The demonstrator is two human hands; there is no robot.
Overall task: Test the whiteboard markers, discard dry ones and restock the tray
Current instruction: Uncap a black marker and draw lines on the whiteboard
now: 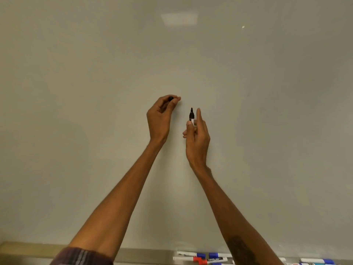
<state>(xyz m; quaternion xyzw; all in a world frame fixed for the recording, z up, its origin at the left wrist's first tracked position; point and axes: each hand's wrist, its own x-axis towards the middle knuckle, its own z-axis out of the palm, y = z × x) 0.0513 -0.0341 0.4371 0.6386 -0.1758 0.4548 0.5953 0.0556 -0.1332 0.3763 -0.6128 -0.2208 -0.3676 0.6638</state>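
Both my arms reach up in front of a blank whiteboard (95,73). My right hand (196,136) grips an uncapped black marker (191,116) upright, its black tip pointing up, close to the board. My left hand (159,115) is a little higher and to the left, and it pinches the black cap (170,98) between thumb and fingertips. The two hands are apart. I see no ink marks on the board near the marker's tip.
Along the bottom runs the metal marker tray (143,255). Several capped markers lie in it at the right, among them blue ones (217,255), a red one (198,260) and one with a teal cap (317,261). My right forearm hides part of the tray.
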